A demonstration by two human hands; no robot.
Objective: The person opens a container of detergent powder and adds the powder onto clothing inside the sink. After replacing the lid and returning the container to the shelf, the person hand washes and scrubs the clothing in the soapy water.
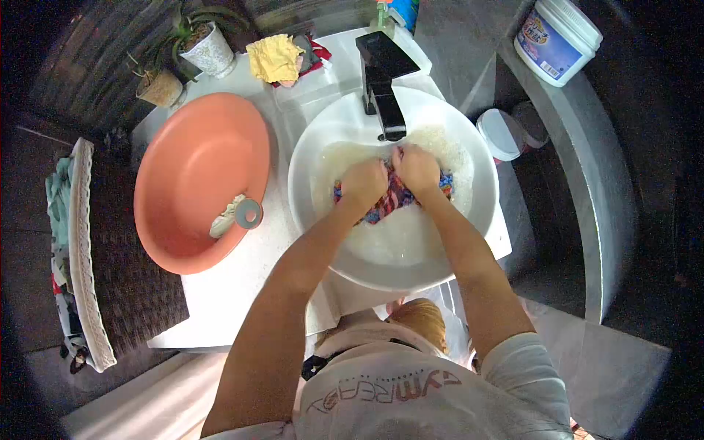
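2 bare arms (301, 268) extended forward, converging; bare left hand (367, 182) curled, just beside bare, curled right hand (418, 169).

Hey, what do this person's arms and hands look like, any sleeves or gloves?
The left hand and right hand are ungloved, and the forearms are bare, with no watch or bracelet visible. The right sleeve is short and whitish, part of a shirt with lettering across it.

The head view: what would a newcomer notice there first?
The large oval orange basin on the white counter, left of the round white sink, probably stands out first. Next may come the left hand and the right hand, both closed on a multicoloured patterned cloth in the sink's cloudy water. An angular black faucet stands behind them.
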